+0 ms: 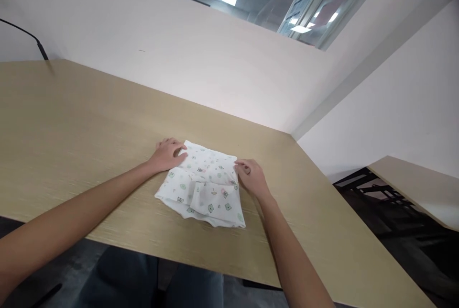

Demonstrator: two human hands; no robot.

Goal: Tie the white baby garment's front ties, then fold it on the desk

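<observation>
A white cloth printed with small green and pink animal figures lies on the wooden table in front of me. It is folded in layers, with creases across its middle and a wavy near edge. My left hand is at its far left corner, thumb and index finger closing on the edge while the other fingers rest beyond. At the far right corner, my right hand pinches the edge between thumb and curled index finger. The cloth's underside is hidden.
The light wooden table meets a white partition at the back and another on the right. A black cable comes down at the far left. Beyond the right partition, another tabletop shows above dark framework. My legs are below the front edge.
</observation>
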